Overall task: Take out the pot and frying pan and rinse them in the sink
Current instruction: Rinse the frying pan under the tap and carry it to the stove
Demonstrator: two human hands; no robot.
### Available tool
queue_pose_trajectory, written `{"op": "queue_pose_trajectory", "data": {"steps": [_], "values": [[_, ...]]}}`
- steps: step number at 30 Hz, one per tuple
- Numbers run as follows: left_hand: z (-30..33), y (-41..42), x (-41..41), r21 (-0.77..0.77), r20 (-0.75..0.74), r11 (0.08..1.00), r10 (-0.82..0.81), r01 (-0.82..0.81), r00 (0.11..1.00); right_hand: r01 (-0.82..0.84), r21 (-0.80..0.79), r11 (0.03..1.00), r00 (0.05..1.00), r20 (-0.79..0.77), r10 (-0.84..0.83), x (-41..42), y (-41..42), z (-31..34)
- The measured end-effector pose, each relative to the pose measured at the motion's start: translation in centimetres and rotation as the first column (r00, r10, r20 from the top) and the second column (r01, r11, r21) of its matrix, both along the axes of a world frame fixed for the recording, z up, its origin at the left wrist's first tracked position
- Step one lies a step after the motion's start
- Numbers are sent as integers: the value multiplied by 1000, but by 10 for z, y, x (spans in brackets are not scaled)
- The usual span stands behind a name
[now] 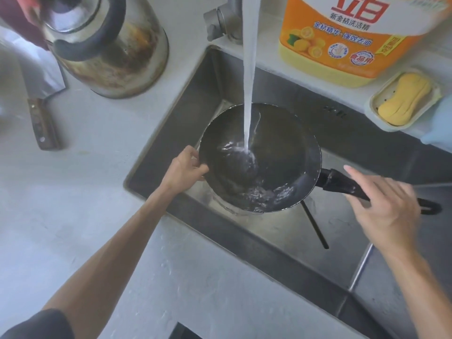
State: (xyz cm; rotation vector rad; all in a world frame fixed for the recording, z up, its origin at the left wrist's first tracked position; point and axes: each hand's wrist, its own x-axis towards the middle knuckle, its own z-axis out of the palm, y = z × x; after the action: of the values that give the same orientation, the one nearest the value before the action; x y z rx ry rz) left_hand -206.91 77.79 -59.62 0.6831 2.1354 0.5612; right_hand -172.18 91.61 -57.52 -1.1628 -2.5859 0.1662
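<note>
Both bare forearms reach over the counter [73, 192] into the steel sink [186, 94]. Her left hand [182, 171] pinches the frying pan [259, 157] by its rim, tilting it so the tap's stream [248, 81] swirls the bowl. Her right hand [386, 204] hovers open over the handle [347, 185], gripping nothing, probably ready to steady it.

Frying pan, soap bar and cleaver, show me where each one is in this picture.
frying pan [281, 152]: head view, on its dark inner wall, right of the water stream.
soap bar [404, 97]: head view, middle of the yellow bar in its dish.
cleaver [44, 123]: head view, on its wooden handle.
</note>
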Motion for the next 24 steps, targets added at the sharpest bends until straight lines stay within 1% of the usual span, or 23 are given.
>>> {"op": "queue_pose_trajectory", "data": {"steps": [3, 5, 8, 10, 12, 14, 15, 17, 18, 19, 21, 22, 24], "values": [[0, -1, -6, 56, 28, 998, 17, -18, 999, 70, -148, 986, 997, -5, -72, -1, -5, -14], [1, 2, -9, 69, 32, 998, -18, 16, 999, 109, -240, 965, 993, -12, -115, -4, -5, -19], [4, 11, -9, 99, -33, 991, -91, 94, 995, 166, -382, 909, 983, -4, -182, -9, -1, -17], [5, 16, -9, 149, -72, 983, -98, 108, 993, 215, -472, 855, 975, 53, -217, -9, 5, -14], [6, 20, -10, 213, -88, 970, -97, 114, 991, 238, -522, 819, 971, 144, -191, -8, 12, -13], [8, 22, -11, 288, -54, 953, -87, 99, 995, 194, -574, 795, 974, 212, -84, -5, 18, -13], [9, 24, -12, 328, -27, 941, -80, 85, 996, 171, -631, 757, 973, 227, -31, -4, 21, -13], [12, 28, -17, 404, 25, 913, -63, 47, 998, 118, -784, 609, 983, 179, 40, -6, 22, -9], [14, 29, -19, 433, 44, 901, -59, 34, 997, 79, -845, 528, 991, 123, 48, -7, 21, -7], [15, 31, -22, 460, 49, 887, -60, 30, 997, 45, -882, 469, 997, 67, 30, -9, 20, -6], [17, 32, -26, 491, 24, 869, -79, 57, 997, 5, -906, 424, 998, -24, -62, -12, 18, -7], [18, 32, -28, 497, 28, 865, -93, 67, 995, -10, -905, 424, 993, -57, -100, -12, 17, -10], [19, 28, -32, 506, 85, 859, -137, 75, 987, -10, -884, 467, 984, -92, -151, -11, 14, -14]]}}
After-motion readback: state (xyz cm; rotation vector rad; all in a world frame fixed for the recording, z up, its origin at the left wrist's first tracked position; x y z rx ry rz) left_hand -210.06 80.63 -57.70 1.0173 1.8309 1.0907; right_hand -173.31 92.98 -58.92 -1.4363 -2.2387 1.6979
